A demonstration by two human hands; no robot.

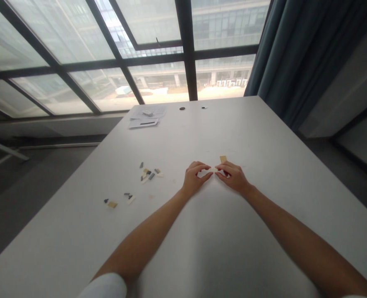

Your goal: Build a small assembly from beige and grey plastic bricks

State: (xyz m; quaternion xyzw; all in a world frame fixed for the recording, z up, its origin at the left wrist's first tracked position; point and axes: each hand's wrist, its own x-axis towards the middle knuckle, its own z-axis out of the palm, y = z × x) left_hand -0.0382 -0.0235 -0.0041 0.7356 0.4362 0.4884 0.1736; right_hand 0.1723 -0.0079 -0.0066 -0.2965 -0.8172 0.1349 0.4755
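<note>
A small cream building-block piece (213,169) sits between the fingertips of both hands, low over the table. My left hand (196,176) pinches its left end between thumb and fingers. At the right end, my right hand (233,177) pinches it the same way, so the fingers cover much of it. Just beyond my right hand lies a flat tan plate (223,158) with rows of marks that look like studs.
Left of my hands, several small grey, tan and cream pieces (151,176) lie in a loose pile. Nearer are a tan plate (112,204) and a cream strip (131,200) beside dark bits. Papers (144,123) rest on the white table (183,136) at the far left, before windows.
</note>
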